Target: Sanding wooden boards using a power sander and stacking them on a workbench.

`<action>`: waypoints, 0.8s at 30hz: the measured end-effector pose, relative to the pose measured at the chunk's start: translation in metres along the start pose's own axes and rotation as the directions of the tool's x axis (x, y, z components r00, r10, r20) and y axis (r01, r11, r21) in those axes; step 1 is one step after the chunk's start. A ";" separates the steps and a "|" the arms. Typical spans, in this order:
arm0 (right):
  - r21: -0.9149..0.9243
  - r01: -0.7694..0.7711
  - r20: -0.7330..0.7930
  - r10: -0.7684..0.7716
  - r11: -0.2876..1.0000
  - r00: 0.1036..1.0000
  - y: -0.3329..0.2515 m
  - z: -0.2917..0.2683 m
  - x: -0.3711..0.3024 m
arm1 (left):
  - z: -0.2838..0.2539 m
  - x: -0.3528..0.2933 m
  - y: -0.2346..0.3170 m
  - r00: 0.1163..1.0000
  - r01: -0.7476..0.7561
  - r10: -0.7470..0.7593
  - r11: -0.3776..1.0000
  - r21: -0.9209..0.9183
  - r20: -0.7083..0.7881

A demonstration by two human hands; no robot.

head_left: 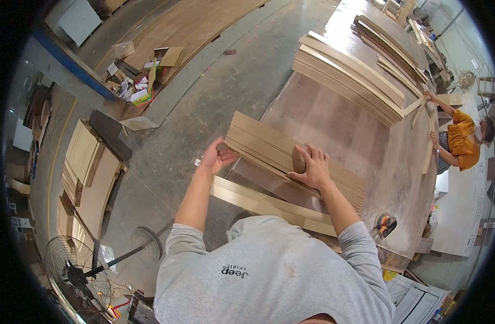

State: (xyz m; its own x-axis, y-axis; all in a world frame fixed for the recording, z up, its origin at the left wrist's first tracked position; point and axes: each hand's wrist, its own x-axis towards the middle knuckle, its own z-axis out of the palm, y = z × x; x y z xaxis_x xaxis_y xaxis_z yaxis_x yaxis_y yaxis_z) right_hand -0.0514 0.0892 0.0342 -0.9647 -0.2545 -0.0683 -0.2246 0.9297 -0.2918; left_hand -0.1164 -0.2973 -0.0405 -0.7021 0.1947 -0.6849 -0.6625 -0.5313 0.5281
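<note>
A stack of long, narrow brown wooden boards (pixel 269 143) lies slantwise over the near left part of the worktable. My left hand (pixel 218 156) is at the stack's left end, fingers apart, its thumb close to the board ends; I cannot tell whether it touches them. Flat on top of the boards, right of their middle, rests my right hand (pixel 314 168) with spread fingers. Between my body and the stack, a pale long strip of wood (pixel 269 201) lies along the table's near edge.
The worktable (pixel 312 108) bears a larger stack of boards (pixel 350 81) farther off and an orange-and-black power tool (pixel 385 224) at right. Across it stands a person in orange (pixel 463 140), hands on strips. A pedestal fan (pixel 77 275) and stacked panels (pixel 88 173) stand left.
</note>
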 end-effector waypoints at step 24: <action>-0.001 0.119 0.116 -0.118 0.993 0.986 0.006 -0.011 -0.008 | 0.007 -0.006 -0.040 0.794 -0.361 0.608 0.479 0.800 -0.006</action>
State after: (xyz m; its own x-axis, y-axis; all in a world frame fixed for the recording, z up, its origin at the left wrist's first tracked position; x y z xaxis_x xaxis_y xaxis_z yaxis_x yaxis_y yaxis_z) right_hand -0.0463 0.0996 0.0438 -0.9089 -0.3914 -0.1437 -0.3377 0.8932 -0.2969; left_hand -0.0874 -0.2716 -0.0536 -0.9587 -0.1735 -0.2255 -0.2728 0.3353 0.9018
